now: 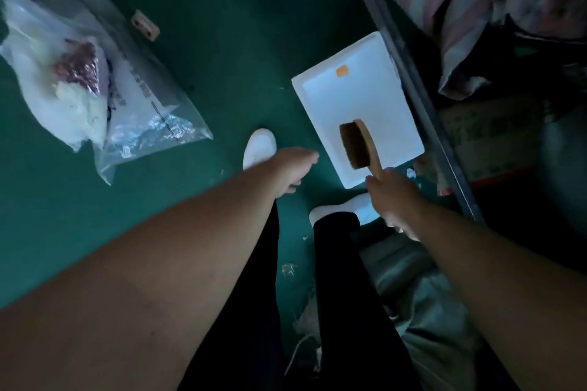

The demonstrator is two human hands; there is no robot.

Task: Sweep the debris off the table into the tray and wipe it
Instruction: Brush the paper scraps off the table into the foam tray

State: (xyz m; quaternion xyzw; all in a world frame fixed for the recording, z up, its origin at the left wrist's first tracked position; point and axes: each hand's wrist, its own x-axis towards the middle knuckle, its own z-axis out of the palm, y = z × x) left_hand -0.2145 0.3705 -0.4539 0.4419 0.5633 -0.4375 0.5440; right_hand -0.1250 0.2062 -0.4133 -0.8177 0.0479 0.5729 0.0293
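White tray (330, 95) is down on the green floor, just past the right hand's (394, 197) fingers. They're wrapped round the brush (355, 146) handle, bristles over the tray's near end. Left hand (293, 168) hangs loose and empty beside it. An orange scrap (342, 70) sits at the far end. My worry: a hard flick knocks that light tray and spills it.

White tray (324, 95), orange tag (342, 70); brown-bristled tan brush (355, 144); green floor (222, 41).
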